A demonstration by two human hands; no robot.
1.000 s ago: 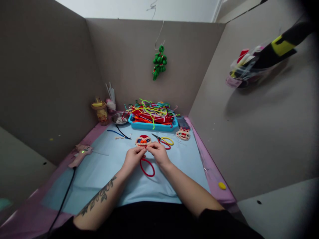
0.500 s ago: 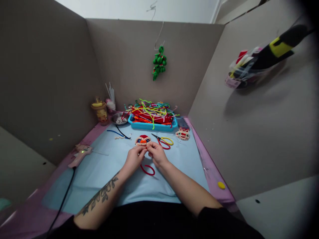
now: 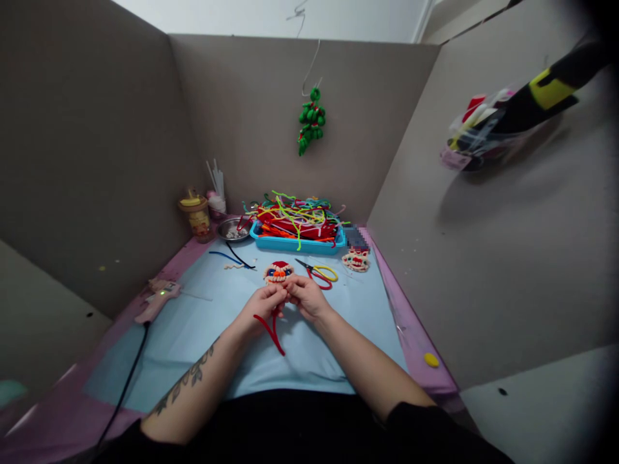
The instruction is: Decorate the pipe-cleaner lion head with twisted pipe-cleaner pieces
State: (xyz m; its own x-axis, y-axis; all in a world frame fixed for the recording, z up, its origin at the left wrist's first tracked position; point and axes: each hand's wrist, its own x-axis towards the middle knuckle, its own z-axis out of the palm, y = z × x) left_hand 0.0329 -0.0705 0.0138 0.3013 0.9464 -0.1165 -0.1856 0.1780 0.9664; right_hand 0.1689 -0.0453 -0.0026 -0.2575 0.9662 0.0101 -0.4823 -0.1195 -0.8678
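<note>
My left hand (image 3: 261, 308) and my right hand (image 3: 305, 298) meet over the light blue mat (image 3: 203, 322), fingers pinched together on a red pipe cleaner (image 3: 271, 330). Its two ends hang down toward me as a narrow V. Just beyond my fingertips lies a small pipe-cleaner face with a red hat (image 3: 278, 272). Scissors with red and yellow handles (image 3: 319, 273) lie to its right.
A blue tray (image 3: 294, 243) heaped with coloured pipe cleaners stands at the back. A second finished face (image 3: 356, 260) lies at the right. A glue gun (image 3: 157, 298) with a black cord rests at the left. A metal dish (image 3: 232, 229) and a cup (image 3: 197, 216) stand in the back corner. Cardboard walls enclose the desk.
The red pipe cleaner was a round loop lying below my hands; now it is squeezed into a narrow V hanging from my fingers. My hands stayed in place.
</note>
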